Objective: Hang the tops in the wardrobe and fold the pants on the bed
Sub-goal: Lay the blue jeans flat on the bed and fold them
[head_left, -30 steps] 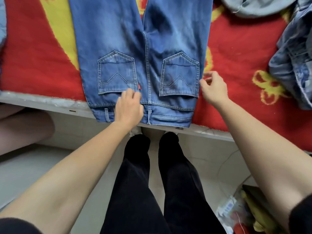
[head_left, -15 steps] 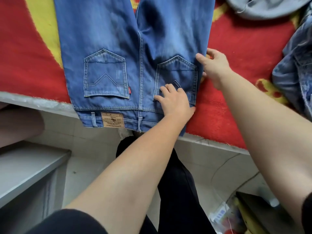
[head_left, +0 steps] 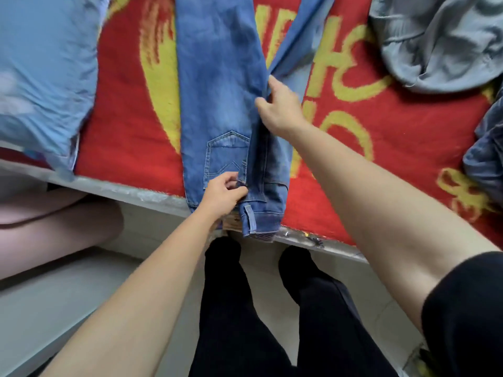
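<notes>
Blue jeans (head_left: 217, 85) lie on the red and yellow bed cover (head_left: 128, 126), waistband hanging over the bed's near edge. The right half is folded leftward over the seat, so only one back pocket shows. My left hand (head_left: 224, 193) pinches the folded edge by the waistband near that pocket. Higher up, my right hand (head_left: 280, 107) grips the fold at the crotch. One leg runs straight up out of view; the other slants up to the right.
A light blue garment (head_left: 46, 77) lies at the bed's left. A grey top (head_left: 441, 42) sits at the back right, and another denim piece (head_left: 487, 159) at the right edge. My black trouser legs stand against the bed's grey edge (head_left: 130, 191).
The jeans lay flat with both back pockets showing. My right hand has since brought the right half over to the left, and my left hand went from pressing flat to pinching the fold.
</notes>
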Available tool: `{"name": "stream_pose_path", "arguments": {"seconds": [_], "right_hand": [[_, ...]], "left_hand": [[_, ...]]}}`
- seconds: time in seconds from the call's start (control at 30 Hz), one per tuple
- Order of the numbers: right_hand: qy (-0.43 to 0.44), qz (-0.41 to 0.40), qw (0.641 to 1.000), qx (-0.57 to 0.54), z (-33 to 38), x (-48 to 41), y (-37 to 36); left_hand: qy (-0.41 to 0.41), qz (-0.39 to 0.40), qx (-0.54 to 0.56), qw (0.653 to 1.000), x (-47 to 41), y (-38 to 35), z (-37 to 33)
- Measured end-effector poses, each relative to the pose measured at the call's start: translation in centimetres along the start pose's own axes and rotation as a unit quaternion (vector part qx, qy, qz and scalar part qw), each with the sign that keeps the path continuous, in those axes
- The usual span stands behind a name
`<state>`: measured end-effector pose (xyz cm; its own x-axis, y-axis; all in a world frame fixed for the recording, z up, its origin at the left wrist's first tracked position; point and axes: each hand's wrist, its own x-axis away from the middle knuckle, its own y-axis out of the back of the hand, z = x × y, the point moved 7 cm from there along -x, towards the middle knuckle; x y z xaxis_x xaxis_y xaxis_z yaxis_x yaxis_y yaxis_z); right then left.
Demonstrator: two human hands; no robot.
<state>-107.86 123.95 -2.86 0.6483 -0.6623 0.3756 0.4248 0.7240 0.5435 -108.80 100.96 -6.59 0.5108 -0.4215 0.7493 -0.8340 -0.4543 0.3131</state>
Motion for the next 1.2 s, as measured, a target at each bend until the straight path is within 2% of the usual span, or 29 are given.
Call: {"name": "stream_pose_path", "arguments": {"seconds": [0.2,0.33,0.4,0.5,0.6,0.67,0.73,0.77,0.83,0.9,0.97,1.0,1.1,1.2], "right_hand": [[0.072,0.094,0.991,0.070,6.6,-0.9,-12.6],[0.044,0.221,0.959,0.173,5.8,-0.8,-20.4],[0.025,0.250,0.950,0.188,4.5,-0.2,-21.8],[-0.003,0.184,0.977,0.109,3.1,0.9,-20.1],[-0.001,0.004,0.996,0.094,1.3,2.8,-15.3],[-0.015,-0.140,0.982,0.126,-0.3,4.6,-11.5],[-0.097,-0.215,0.964,0.123,-3.4,6.3,-9.3],[-0.158,-0.206,0.961,0.094,-5.5,7.0,-9.2],[-0.249,-0.093,0.964,-0.004,-9.4,8.5,-10.9],[-0.277,0.023,0.957,-0.080,-11.5,10.7,-13.0],[-0.267,0.030,0.956,-0.117,-12.2,12.5,-13.5],[-0.260,0.013,0.960,-0.107,-12.2,13.4,-13.3],[-0.235,-0.032,0.971,0.027,-11.9,16.0,-11.9],[-0.236,-0.008,0.966,0.104,-13.3,19.2,-11.5]], "left_hand": [[0.078,-0.054,0.062,0.994,-1.8,9.1,8.8],[0.085,-0.082,-0.023,0.993,-3.8,11.6,13.0],[0.073,-0.077,-0.058,0.993,-4.6,11.7,13.6],[0.074,-0.071,-0.098,0.990,-5.3,11.5,13.3],[0.107,-0.077,-0.096,0.987,-5.3,11.2,12.6],[0.104,-0.082,-0.093,0.987,-5.3,10.8,12.0],[0.098,-0.092,-0.099,0.986,-5.1,10.2,11.7],[0.096,-0.104,-0.106,0.984,-5.0,9.9,11.6],[0.084,-0.135,-0.125,0.979,-4.8,9.2,11.2],[0.064,-0.159,-0.137,0.976,-4.6,8.7,10.9],[0.038,-0.169,-0.129,0.976,-4.1,8.3,10.9],[0.031,-0.170,-0.121,0.978,-3.6,8.0,11.1],[0.044,-0.164,-0.105,0.980,-1.6,6.9,12.8],[0.069,-0.131,-0.114,0.982,0.5,4.8,15.6]]}}
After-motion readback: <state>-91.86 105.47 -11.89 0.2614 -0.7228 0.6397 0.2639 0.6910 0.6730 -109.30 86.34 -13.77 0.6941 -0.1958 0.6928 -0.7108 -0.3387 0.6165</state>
